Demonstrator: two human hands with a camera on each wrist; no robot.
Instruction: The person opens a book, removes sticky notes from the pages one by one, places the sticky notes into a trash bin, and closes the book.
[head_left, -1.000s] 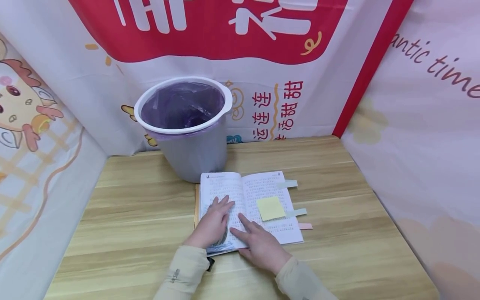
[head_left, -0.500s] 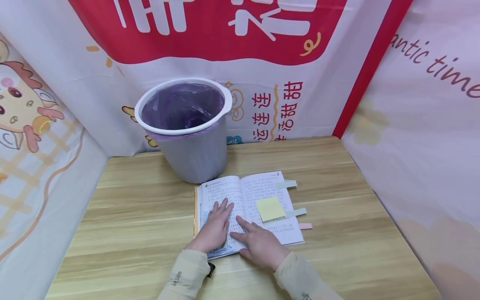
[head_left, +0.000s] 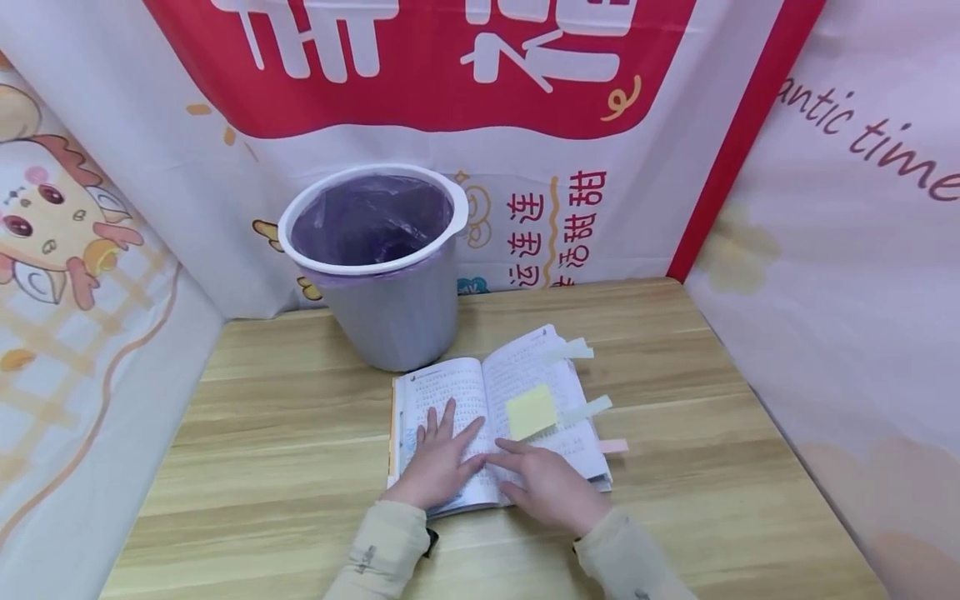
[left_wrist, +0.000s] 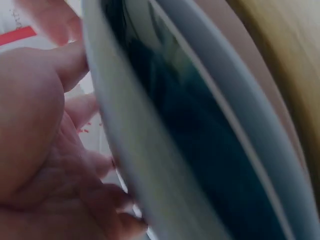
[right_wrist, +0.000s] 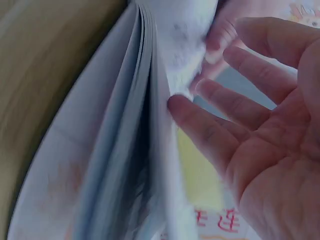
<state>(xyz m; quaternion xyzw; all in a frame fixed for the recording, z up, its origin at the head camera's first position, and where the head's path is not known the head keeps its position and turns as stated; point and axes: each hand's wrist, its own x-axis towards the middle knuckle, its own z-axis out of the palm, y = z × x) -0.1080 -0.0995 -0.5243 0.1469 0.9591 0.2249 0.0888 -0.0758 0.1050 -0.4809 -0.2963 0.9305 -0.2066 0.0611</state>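
An open book (head_left: 450, 385) lies on the wooden table, its printed pages spread to both sides. My left hand (head_left: 437, 465) rests on the left page with its fingers spread, thumb near the centre fold. Just right of the fold, my right hand (head_left: 553, 485) touches the lower right page with fingers extended. The two hands almost meet at the fold. A yellow sticky note (head_left: 532, 411) is on the right page. Blue-green tabs (head_left: 573, 349) and a pink tab (head_left: 613, 447) stick out from the right edge. The right wrist view shows several page edges (right_wrist: 145, 75) fanned apart.
A grey trash bin (head_left: 397, 321) with a white rim and purple liner stands behind the book, slightly left. Printed cloth (head_left: 585, 150) hangs at the back and both sides. Bare wooden tabletop (head_left: 270, 450) extends around the book.
My right hand has shifted right, from the left page across the fold to the right page. My left hand has moved slightly right, fingers spread wider. The right page's upper part now tilts up.
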